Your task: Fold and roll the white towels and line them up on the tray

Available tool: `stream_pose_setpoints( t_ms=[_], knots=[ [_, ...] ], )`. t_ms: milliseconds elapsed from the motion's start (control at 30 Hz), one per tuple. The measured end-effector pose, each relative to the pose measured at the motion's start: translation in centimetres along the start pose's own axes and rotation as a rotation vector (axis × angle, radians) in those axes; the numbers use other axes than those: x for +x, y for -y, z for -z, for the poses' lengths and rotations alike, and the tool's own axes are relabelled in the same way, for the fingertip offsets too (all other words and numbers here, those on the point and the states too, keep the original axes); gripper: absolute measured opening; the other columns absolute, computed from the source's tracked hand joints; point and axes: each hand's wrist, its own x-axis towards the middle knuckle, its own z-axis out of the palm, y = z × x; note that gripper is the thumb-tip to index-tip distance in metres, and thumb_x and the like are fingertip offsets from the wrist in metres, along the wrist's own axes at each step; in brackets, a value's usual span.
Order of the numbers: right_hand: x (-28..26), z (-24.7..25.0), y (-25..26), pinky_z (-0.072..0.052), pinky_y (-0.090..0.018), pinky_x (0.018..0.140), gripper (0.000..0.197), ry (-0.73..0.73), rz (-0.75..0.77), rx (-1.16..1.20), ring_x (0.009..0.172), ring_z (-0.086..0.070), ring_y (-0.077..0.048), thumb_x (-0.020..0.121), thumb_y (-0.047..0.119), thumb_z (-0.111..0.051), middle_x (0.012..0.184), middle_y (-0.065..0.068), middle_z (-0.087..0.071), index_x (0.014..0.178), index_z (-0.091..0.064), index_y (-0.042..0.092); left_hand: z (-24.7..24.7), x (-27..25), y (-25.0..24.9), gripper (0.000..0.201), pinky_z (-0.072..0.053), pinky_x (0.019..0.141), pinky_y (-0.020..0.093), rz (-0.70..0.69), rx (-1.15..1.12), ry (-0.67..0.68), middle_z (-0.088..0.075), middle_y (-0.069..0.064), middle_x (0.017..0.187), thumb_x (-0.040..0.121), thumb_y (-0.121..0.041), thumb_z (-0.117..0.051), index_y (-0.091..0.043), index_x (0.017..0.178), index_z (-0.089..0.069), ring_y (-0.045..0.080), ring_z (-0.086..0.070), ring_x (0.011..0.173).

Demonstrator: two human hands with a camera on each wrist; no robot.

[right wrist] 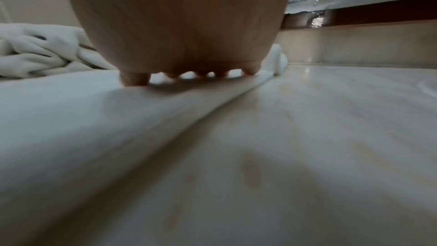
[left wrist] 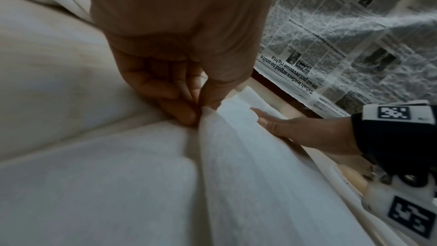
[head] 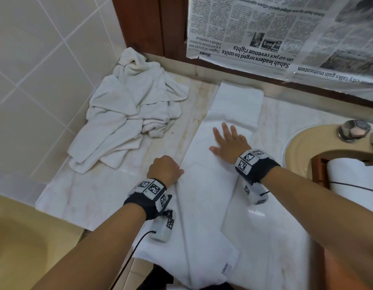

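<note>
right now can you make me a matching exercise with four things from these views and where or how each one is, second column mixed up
Column one
1. long folded white towel
2. crumpled heap of white towels
3. printed newspaper sheet
4. rolled white towel

Column two
A. hanging upside down on the wall behind the counter
B. in the back left corner against the tiles
C. at the far right, beside the beige basin
D. lying flat, left hand pinching its edge, right hand pressing on top

Pairs: 1-D, 2-B, 3-A, 4-C
</note>
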Motion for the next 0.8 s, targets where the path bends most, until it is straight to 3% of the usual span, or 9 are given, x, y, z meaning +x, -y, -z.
stream_pose_setpoints(
  t_ms=[133,233,433,633,800],
  knots=[
    [-4.1,-1.2,3.6,-0.003,-0.046,0.118,0.073,0.058,0.216,0.051,0.147,0.016,-0.027,0.095,0.065,-0.022,0.159,-0.002,0.023,0.153,0.008,0.031,-0.2,0.3,0.1,0.020,-0.054,0.084,0.033,-0.002,0.023,0.009,-0.069,0.004,0.091,0.083,-0.024,-0.068,-0.023,0.066,-0.059,0.026,-0.067,0.088],
    [-6.7,-3.3,4.4,-0.002,-0.045,0.118,0.077,0.073,0.191,0.106,0.147,0.019,-0.023,0.094,0.067,-0.024,0.158,0.002,0.025,0.153,0.009,0.030,-0.4,0.6,0.2,0.008,-0.055,0.079,0.033,-0.014,0.069,0.012,-0.070,0.005,0.089,0.081,-0.024,-0.066,-0.016,0.077,-0.067,0.026,-0.066,0.085],
    [-6.0,-4.7,2.2,0.002,-0.042,0.118,0.074,0.010,0.174,0.112,0.145,0.025,-0.020,0.096,0.063,-0.022,0.155,0.009,0.030,0.151,0.016,0.032,-0.3,2.8,-1.4,0.023,-0.048,0.072,0.029,-0.061,0.261,0.042,-0.064,0.009,0.104,0.079,-0.025,-0.063,-0.010,0.096,-0.064,0.029,-0.062,0.092],
    [-2.7,-3.3,-0.5,0.005,-0.047,0.118,0.073,0.016,0.047,0.117,0.145,0.025,-0.019,0.094,0.068,-0.016,0.154,0.011,0.032,0.150,0.018,0.035,-0.3,4.3,-5.9,0.034,-0.044,0.082,0.035,-0.112,0.266,-0.032,-0.054,0.014,0.123,0.091,-0.027,-0.055,-0.009,0.119,-0.051,0.034,-0.054,0.112],
    [-0.5,-1.9,-2.2,0.007,-0.047,0.117,0.074,0.022,-0.012,0.142,0.144,0.026,-0.018,0.092,0.070,-0.015,0.154,0.012,0.033,0.148,0.020,0.037,-4.0,1.3,-6.7,0.075,-0.042,0.087,0.039,-0.165,0.184,-0.017,-0.036,0.010,0.137,0.085,-0.035,-0.063,-0.011,0.142,-0.019,0.030,-0.043,0.122]
  ],
)
